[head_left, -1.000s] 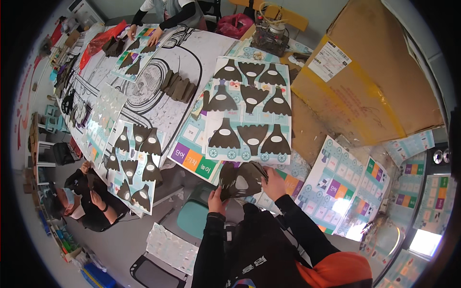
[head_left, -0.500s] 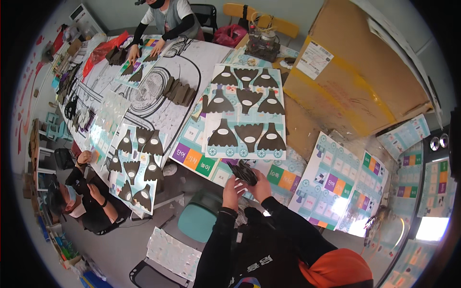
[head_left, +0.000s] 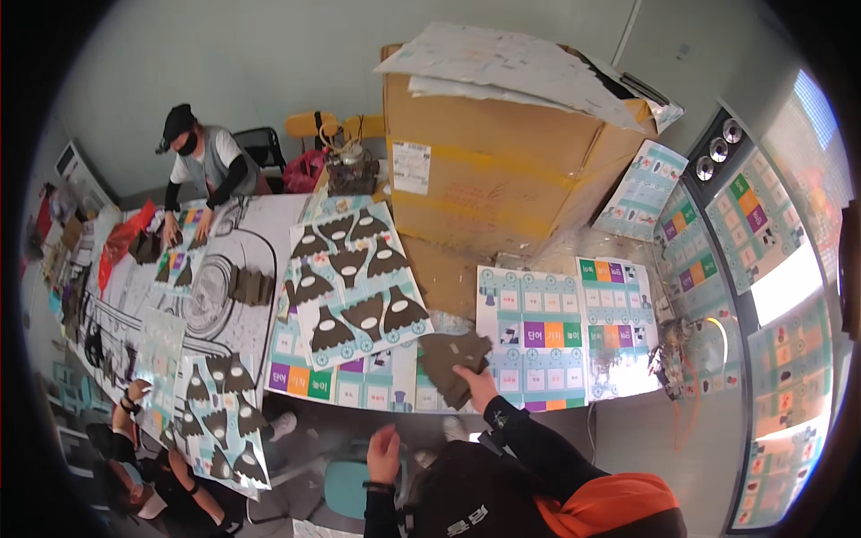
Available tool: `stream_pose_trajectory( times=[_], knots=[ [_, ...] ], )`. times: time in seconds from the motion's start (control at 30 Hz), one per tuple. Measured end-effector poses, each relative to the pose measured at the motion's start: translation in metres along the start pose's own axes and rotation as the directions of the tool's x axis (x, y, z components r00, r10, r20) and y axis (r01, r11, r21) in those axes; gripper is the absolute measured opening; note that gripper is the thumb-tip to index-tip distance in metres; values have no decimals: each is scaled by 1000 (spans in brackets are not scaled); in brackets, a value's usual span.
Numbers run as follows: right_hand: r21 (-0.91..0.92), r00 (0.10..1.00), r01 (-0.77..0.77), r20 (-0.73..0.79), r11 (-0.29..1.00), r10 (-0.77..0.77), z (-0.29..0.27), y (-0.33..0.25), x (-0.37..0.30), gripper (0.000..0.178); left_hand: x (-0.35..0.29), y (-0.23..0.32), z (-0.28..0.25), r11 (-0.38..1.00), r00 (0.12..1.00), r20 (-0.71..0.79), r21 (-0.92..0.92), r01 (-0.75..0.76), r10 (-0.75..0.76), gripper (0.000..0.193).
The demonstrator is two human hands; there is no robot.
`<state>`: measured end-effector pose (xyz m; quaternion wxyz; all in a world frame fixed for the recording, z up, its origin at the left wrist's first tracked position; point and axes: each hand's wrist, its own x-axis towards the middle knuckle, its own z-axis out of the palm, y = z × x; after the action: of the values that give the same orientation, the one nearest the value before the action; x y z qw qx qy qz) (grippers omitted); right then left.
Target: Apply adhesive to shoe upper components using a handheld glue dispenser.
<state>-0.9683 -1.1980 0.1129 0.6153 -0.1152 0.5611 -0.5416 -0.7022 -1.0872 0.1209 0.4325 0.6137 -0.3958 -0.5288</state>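
My right hand [head_left: 475, 387] grips a fanned stack of dark brown, scallop-edged cutouts [head_left: 453, 360] over the front edge of the table. My left hand [head_left: 384, 453] is apart from it, in front of the table edge, with its fingers curled together and nothing seen in them. A printed sheet [head_left: 360, 351] lies on the table to the left of the stack. Several dark brown flared cutouts [head_left: 350, 267], each with a white oval, are set out on it in rows.
A big cardboard box [head_left: 502, 170] stands behind the table, with white sheets [head_left: 511, 67] on top. More printed sheets [head_left: 529, 305] lie at right. Two people work at left, by another sheet of cutouts [head_left: 215, 417]. A green stool [head_left: 345, 489] stands below.
My view has swung to the right. My hands have parted: the stack, earlier between both hands, is now in my right hand and further right, while my left hand has come away.
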Motion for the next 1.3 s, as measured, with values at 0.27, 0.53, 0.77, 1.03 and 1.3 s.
stream_pose_trajectory(
  times=[0.27, 0.53, 0.77, 1.03, 1.3],
  knots=[
    [97, 958, 139, -264, 986, -109, -18, -58, 125, 50, -173, -199, -174, 726, 994, 53, 687, 33, -96, 24],
    [-565, 925, 279, -59, 776, -375, -50, -80, 247, 71, -199, -165, -95, 732, 608, -409, -401, 550, -681, 29],
    [-924, 783, 139, -118, 357, -611, -17, -18, 180, 43, -101, -87, -37, 794, 680, -410, -315, 520, -608, 34],
    [-664, 968, 248, 151, 705, -198, 9, 72, 216, 23, 103, -77, -97, 947, 879, -353, -130, 293, -320, 36],
    [-311, 967, -169, 132, 935, 218, 86, 12, 152, 24, 264, -77, -155, 899, 903, -429, 384, 209, -27, 50]
  ],
)
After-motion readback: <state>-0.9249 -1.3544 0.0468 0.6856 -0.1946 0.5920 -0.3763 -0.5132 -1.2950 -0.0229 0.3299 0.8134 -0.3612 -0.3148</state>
